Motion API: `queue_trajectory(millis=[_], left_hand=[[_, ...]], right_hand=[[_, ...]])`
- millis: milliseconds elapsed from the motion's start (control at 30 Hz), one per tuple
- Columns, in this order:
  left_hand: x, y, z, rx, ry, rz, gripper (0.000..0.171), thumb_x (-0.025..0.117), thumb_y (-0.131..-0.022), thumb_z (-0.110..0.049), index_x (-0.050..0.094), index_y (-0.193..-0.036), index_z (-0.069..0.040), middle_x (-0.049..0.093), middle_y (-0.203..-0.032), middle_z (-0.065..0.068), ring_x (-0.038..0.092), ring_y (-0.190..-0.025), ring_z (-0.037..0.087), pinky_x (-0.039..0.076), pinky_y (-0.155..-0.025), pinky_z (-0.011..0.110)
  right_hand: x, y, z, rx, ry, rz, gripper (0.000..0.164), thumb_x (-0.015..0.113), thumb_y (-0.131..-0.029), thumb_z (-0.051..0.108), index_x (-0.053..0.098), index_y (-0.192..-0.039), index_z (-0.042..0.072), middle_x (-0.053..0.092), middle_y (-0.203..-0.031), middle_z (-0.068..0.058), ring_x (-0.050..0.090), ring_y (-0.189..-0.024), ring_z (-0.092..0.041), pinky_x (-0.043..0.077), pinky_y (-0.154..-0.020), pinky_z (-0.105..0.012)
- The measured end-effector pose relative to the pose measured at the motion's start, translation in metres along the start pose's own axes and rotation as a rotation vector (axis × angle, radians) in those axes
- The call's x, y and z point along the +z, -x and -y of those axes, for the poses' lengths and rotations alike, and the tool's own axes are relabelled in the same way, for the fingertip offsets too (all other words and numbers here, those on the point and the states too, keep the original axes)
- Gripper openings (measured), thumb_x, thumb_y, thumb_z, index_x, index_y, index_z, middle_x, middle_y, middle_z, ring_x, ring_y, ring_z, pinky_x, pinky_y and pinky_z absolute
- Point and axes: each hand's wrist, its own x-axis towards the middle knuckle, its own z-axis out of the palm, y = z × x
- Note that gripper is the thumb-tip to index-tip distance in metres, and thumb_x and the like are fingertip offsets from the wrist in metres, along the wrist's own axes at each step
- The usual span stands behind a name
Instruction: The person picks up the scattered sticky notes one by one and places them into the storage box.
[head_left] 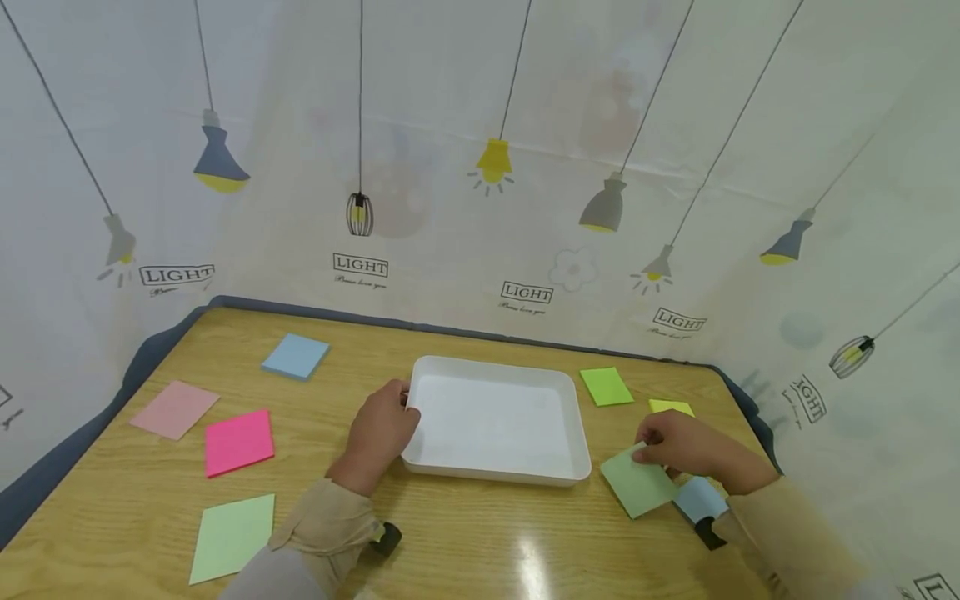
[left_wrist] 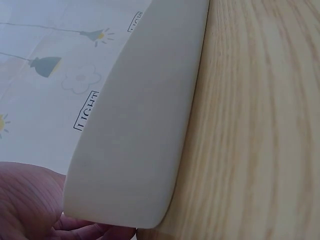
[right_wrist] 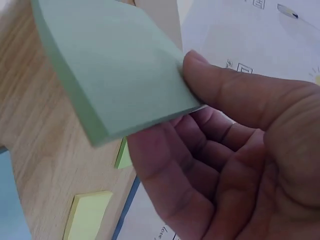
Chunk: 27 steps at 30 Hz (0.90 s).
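Note:
A white rectangular tray (head_left: 495,417) with low walls stands in the middle of the wooden table, and nothing lies in it. My left hand (head_left: 380,429) grips the tray's left wall, thumb over the rim; the left wrist view shows the hand (left_wrist: 35,200) at the end of the tray's long side (left_wrist: 140,110). To the right of the tray, my right hand (head_left: 690,448) pinches a pale green sticky-note pad (head_left: 637,481) by one edge. The right wrist view shows thumb above and fingers beneath the pad (right_wrist: 110,65), which is raised off the table.
Left of the tray lie blue (head_left: 296,357), pale pink (head_left: 176,410), bright pink (head_left: 240,442) and pale green (head_left: 232,537) pads. On the right are lime green (head_left: 607,386), yellow (head_left: 671,407) and blue (head_left: 701,500) pads. A lamp-printed curtain (head_left: 435,167) borders the table.

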Motion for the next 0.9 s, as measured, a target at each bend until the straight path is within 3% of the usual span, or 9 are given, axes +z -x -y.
queue_trajectory(millis=[167, 400, 700, 900], left_hand=[[0.0, 0.0, 0.0, -0.01, 0.008, 0.002, 0.04, 0.05, -0.088, -0.019, 0.052, -0.127, -0.009, 0.062, -0.118, 0.008, 0.057, -0.097, 0.02, 0.051, -0.08, 0.041], [0.0, 0.0, 0.001, -0.018, 0.006, 0.004, 0.04, 0.05, -0.088, -0.018, 0.051, -0.127, -0.009, 0.062, -0.119, 0.008, 0.057, -0.097, 0.02, 0.051, -0.08, 0.042], [-0.001, 0.0, 0.001, -0.012, 0.007, 0.004, 0.041, 0.051, -0.088, -0.019, 0.051, -0.128, -0.009, 0.062, -0.119, 0.008, 0.057, -0.097, 0.019, 0.052, -0.078, 0.041], [-0.002, 0.0, 0.002, 0.014, 0.011, -0.003, 0.039, 0.05, -0.088, -0.019, 0.052, -0.126, -0.01, 0.063, -0.117, 0.007, 0.058, -0.094, 0.019, 0.053, -0.075, 0.04]], right_hand=[[-0.012, -0.005, -0.003, 0.011, -0.091, -0.029, 0.022, 0.065, -0.085, 0.025, 0.059, -0.093, 0.006, 0.06, -0.085, -0.009, 0.057, -0.072, -0.021, 0.054, -0.061, -0.04], [-0.026, -0.01, 0.007, -0.011, -0.133, -0.125, 0.029, 0.063, -0.087, 0.032, 0.058, -0.096, 0.004, 0.058, -0.088, -0.01, 0.058, -0.079, -0.021, 0.056, -0.065, -0.04], [-0.024, -0.027, 0.023, -0.031, -0.221, -0.24, 0.042, 0.06, -0.088, 0.041, 0.053, -0.107, 0.004, 0.059, -0.095, -0.012, 0.059, -0.084, -0.023, 0.056, -0.072, -0.04], [-0.019, -0.042, 0.038, -0.027, -0.295, -0.265, 0.043, 0.061, -0.087, 0.041, 0.054, -0.106, 0.003, 0.058, -0.101, -0.014, 0.058, -0.089, -0.024, 0.055, -0.078, -0.043]])
